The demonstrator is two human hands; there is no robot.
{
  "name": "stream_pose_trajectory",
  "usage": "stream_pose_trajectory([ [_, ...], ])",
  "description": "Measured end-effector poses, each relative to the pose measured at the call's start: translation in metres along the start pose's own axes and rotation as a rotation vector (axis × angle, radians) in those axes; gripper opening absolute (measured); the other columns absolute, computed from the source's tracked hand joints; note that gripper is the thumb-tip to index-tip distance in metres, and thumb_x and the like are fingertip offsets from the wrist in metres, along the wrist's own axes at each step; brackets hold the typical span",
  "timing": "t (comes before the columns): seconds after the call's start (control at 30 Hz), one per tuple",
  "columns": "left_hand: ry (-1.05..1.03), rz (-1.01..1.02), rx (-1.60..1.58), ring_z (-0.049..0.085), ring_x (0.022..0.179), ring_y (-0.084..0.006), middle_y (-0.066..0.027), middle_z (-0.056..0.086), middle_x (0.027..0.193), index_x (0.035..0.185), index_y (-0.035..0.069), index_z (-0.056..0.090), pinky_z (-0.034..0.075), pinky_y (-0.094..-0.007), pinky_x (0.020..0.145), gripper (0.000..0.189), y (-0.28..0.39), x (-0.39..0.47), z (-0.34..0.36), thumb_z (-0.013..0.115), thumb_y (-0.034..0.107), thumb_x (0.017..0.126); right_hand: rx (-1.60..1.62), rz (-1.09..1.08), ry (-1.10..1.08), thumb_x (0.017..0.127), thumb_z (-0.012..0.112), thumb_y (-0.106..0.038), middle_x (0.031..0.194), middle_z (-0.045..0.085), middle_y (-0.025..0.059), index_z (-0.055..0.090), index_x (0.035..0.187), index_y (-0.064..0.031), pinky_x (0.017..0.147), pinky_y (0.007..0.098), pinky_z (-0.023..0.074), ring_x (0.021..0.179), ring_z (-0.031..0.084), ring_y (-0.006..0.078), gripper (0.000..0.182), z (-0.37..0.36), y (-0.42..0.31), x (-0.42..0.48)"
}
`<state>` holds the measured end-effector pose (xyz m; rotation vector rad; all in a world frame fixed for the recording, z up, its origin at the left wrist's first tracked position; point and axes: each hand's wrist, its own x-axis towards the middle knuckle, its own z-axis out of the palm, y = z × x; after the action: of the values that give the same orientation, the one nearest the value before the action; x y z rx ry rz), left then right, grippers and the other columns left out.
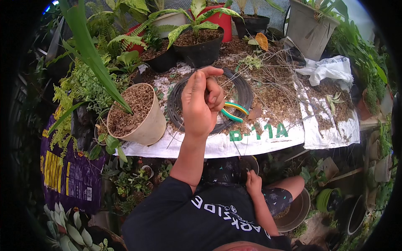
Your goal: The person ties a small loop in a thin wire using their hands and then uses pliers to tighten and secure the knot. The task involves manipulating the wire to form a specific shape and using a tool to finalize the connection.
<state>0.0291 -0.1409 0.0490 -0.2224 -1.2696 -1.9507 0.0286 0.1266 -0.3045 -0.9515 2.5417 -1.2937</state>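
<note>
My left hand (201,103) is raised above a coil of dark metal wire (248,91), thumb pressed to the bent index finger. A thin dark strand, apparently wire, shows at its fingertips. Low by my lap, my right hand (253,183) is closed around a thin wire (238,150) that runs up past the sack's front edge. Whether both hands hold one strand cannot be seen. Pliers with green and yellow handles (235,113) lie on the coil, their jaws hidden behind my left hand. To the left, a cream pot (150,122) of brown growing medium holds a strap-leaved plant (97,66).
A white woven sack (201,147) with green print covers the work surface, strewn with brown litter. Cut dry stems (273,72) and a crumpled white bag (333,70) lie right. Black pots (201,53) line the back. A purple bag (72,178) stands left, a round basin (295,213) below right.
</note>
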Motion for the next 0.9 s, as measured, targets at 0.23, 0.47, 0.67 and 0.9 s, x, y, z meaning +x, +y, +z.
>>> stream_pose_trajectory([
  [0.23,-0.122,0.030,-0.071,0.023,0.051,-0.0045,0.0052,0.027,0.061,0.108,-0.001,0.057,0.020,-0.0256,0.047,0.042,0.016,-0.047,-0.028,0.034,0.034,0.116,-0.124,-0.117,-0.346,0.092,0.077,-0.033,0.102,0.070,0.0171,0.061,0.127,0.0029,0.087,0.0466,0.0535,0.093,0.068,0.0378,0.053,-0.141,-0.107,0.042],
  [0.47,-0.101,-0.119,-0.055,0.025,0.052,-0.0048,0.0043,0.032,0.060,0.105,-0.003,0.058,0.021,-0.0261,0.048,0.044,0.015,-0.085,-0.042,0.036,0.033,0.116,-0.162,-0.546,0.019,0.091,0.077,-0.026,0.108,0.065,0.0176,0.063,0.115,0.0005,0.096,0.0444,0.0488,0.106,0.062,0.0367,0.039,-0.166,-0.232,0.178],
  [0.67,-0.120,-0.177,-0.027,0.027,0.052,-0.0048,0.0051,0.034,0.060,0.105,-0.003,0.061,0.023,-0.0256,0.049,0.045,0.016,-0.092,-0.049,0.037,0.033,0.116,-0.600,-0.568,-0.226,0.090,0.075,-0.039,0.105,0.065,0.0154,0.066,0.112,-0.0038,0.092,0.0471,0.0482,0.108,0.059,0.0367,0.043,-0.113,-0.250,0.247],
  [0.9,-0.140,-0.208,-0.012,0.027,0.052,-0.0039,0.0054,0.035,0.060,0.106,-0.002,0.063,0.023,-0.0247,0.050,0.043,0.014,-0.088,-0.052,0.037,0.031,0.116,-0.738,-0.729,-0.134,0.093,0.070,-0.034,0.101,0.069,0.0138,0.072,0.099,-0.0038,0.085,0.0467,0.0519,0.101,0.064,0.0344,0.031,-0.104,-0.246,0.258],
])
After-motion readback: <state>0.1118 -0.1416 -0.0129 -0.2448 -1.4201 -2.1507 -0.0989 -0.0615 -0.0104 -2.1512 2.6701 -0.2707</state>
